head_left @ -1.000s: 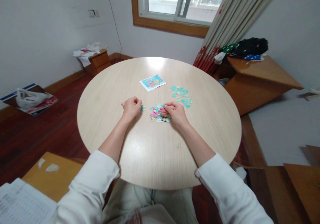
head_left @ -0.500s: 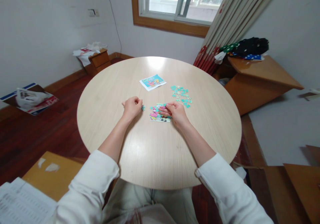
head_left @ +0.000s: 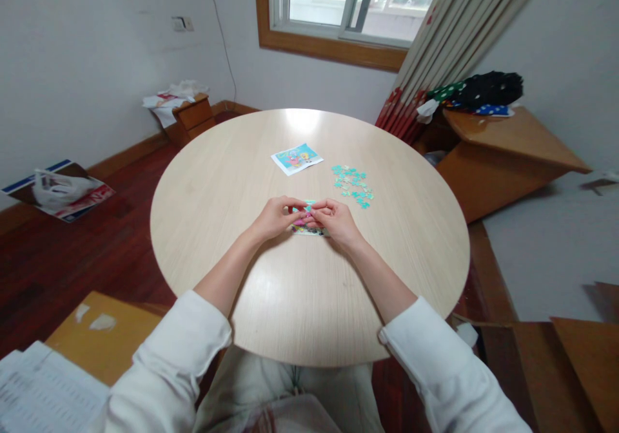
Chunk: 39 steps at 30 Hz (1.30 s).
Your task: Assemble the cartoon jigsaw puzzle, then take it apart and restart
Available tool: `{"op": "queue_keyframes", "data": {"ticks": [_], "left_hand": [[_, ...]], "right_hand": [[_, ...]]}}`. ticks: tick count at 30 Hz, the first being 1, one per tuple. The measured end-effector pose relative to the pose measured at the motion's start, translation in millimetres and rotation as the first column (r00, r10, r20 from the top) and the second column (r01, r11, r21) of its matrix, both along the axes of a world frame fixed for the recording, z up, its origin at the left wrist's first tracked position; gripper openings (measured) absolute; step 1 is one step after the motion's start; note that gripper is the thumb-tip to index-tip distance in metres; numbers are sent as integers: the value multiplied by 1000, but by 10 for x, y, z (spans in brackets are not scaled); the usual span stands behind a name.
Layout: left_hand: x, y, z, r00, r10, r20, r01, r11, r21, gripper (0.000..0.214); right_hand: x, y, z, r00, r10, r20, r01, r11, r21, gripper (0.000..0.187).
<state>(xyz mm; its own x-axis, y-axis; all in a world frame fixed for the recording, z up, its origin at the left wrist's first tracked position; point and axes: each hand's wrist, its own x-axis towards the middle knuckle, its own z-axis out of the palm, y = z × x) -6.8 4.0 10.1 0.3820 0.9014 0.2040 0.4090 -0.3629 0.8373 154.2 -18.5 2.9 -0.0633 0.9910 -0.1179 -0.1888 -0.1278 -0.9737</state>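
Note:
Both of my hands meet over a partly assembled jigsaw puzzle point(head_left: 309, 232) on the round table point(head_left: 309, 304). My right hand point(head_left: 334, 221) pinches a small pink puzzle piece point(head_left: 308, 214) above the puzzle's middle. From the left, my left hand point(head_left: 276, 218) comes in with thumb and forefinger drawn together beside that piece; whatever lies between those fingertips is too small to make out. Fingers cover much of the puzzle, leaving a teal strip at its top and its lower edge visible.
Loose teal puzzle pieces point(head_left: 355, 182) lie scattered to the right beyond my right hand. A printed reference picture point(head_left: 296, 159) rests farther back. Beside the table stand a wooden cabinet point(head_left: 512, 156) with cloths on top and, at lower left, a yellow board point(head_left: 101, 336) with papers.
My left hand has moved right, from beside the puzzle to over it, and its fingertips now meet the right hand's. My right hand stays nearly in place, still pinching the pink piece.

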Motion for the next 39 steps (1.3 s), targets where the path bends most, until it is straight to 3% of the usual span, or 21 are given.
{"op": "queue_keyframes", "data": {"ticks": [10, 19, 25, 30, 39], "left_hand": [[12, 5, 14, 997, -9, 80, 13, 999, -42, 19], [19, -8, 8, 993, -40, 114, 51, 994, -96, 17], [0, 64, -62, 987, 64, 146, -57, 997, -49, 15], [-26, 118, -126, 981, 186, 56, -184, 982, -32, 10], [-19, 101, -166, 977, 210, -41, -211, 977, -40, 4]], "right_hand": [[-2, 6, -4, 1000, -13, 23, 12, 1000, 10, 24], [-12, 8, -23, 997, 1, 76, -5, 999, 49, 37], [-16, 27, -66, 992, -14, 127, 5, 997, 75, 31], [38, 46, -122, 956, -89, 278, 42, 985, 170, 19], [52, 21, -145, 835, -124, 536, -60, 948, 313, 14]]}}
